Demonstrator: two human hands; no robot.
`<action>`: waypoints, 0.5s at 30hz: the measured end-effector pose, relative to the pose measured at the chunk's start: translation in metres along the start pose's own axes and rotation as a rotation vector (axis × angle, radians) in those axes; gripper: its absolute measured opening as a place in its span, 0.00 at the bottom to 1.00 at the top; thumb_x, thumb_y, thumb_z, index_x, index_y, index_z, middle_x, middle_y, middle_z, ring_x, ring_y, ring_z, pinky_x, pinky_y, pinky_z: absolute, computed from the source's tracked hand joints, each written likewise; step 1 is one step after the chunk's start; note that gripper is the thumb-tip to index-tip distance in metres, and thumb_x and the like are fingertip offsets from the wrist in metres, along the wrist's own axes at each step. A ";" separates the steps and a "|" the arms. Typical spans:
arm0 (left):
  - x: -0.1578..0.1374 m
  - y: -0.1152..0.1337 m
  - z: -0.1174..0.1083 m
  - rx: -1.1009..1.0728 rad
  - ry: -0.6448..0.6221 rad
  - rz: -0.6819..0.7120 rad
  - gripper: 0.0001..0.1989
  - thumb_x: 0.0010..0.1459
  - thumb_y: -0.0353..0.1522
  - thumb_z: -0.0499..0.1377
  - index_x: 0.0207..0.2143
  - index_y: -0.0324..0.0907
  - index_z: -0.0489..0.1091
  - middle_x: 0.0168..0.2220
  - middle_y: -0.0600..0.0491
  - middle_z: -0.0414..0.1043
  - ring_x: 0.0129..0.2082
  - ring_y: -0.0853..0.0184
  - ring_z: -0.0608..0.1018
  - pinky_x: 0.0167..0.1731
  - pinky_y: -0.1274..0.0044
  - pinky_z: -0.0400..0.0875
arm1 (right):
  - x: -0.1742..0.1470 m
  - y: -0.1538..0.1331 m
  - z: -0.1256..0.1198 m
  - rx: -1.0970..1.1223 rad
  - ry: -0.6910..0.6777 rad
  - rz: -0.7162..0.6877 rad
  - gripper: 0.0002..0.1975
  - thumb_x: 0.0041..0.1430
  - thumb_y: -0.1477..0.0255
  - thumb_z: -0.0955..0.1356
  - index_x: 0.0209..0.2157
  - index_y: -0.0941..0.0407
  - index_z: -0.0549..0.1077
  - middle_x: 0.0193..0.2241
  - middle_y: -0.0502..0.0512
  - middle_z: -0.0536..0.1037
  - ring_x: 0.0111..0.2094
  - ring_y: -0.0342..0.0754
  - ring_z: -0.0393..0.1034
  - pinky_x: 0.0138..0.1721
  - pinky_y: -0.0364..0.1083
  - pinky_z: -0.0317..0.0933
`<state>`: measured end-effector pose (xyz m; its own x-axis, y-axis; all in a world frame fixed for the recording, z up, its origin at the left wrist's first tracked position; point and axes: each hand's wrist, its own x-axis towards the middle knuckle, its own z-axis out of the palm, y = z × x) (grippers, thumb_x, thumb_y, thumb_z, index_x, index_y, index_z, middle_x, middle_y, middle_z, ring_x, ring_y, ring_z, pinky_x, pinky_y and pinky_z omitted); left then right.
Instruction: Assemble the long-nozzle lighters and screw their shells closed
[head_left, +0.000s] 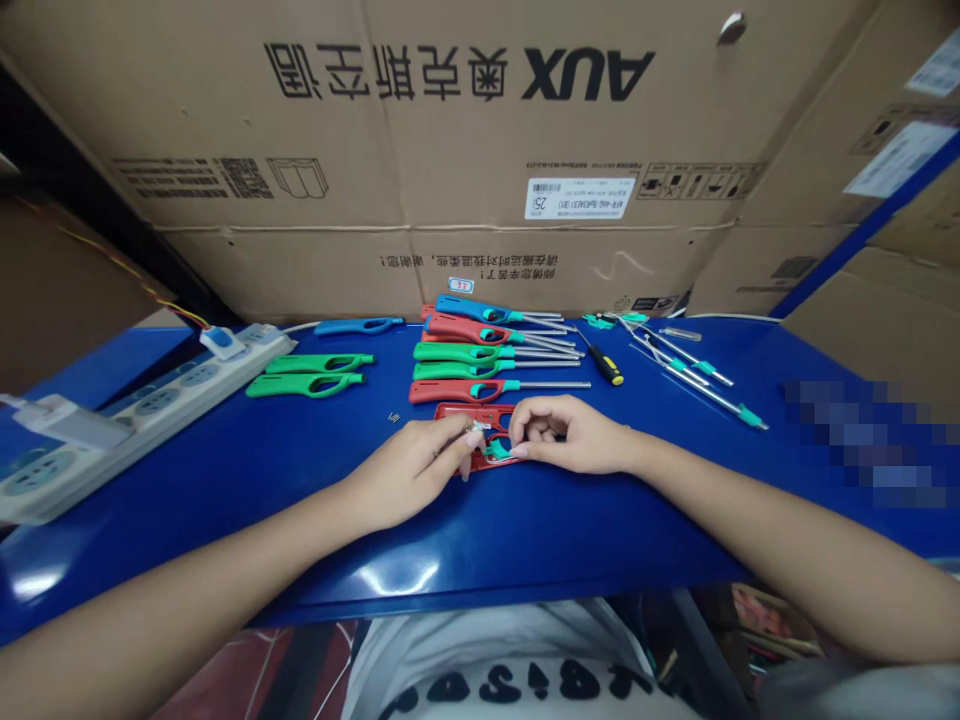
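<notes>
Two red lighter casing halves lie on the blue table in front of me. My left hand is closed over their left side, thumb and forefinger pinching a small whitish part. A teal trigger piece sits in the nearer half, with a thin pale wire curving along it. On the right, my right hand has its fingers curled and pinched at the casing's edge beside the wire. What lies between those fingertips is hidden.
Several assembled long-nosed lighters line up behind my hands. Green casing halves and a power strip lie left; small screws sit nearer. A yellow-black screwdriver and metal rods with teal ends are right. Cardboard stands behind.
</notes>
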<state>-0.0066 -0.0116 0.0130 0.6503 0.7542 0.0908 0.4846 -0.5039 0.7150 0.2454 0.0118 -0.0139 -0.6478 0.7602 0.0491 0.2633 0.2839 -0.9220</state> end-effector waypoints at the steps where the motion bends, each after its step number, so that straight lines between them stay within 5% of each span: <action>1: 0.001 -0.001 0.001 -0.022 0.005 0.002 0.19 0.73 0.39 0.46 0.32 0.41 0.69 0.29 0.56 0.74 0.30 0.69 0.76 0.35 0.78 0.66 | 0.000 0.000 0.000 0.001 0.002 -0.002 0.15 0.57 0.62 0.73 0.35 0.59 0.72 0.24 0.45 0.68 0.23 0.38 0.57 0.25 0.39 0.54; 15: 0.003 -0.001 0.009 -0.107 0.047 -0.057 0.19 0.72 0.42 0.46 0.38 0.40 0.70 0.36 0.54 0.73 0.36 0.66 0.74 0.41 0.77 0.67 | 0.002 -0.002 0.001 -0.006 0.007 -0.055 0.17 0.62 0.58 0.70 0.36 0.60 0.76 0.29 0.53 0.77 0.29 0.42 0.68 0.32 0.42 0.64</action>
<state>-0.0001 -0.0125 0.0065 0.5938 0.8008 0.0782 0.4535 -0.4134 0.7896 0.2431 0.0118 -0.0123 -0.6563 0.7476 0.1021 0.2319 0.3286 -0.9155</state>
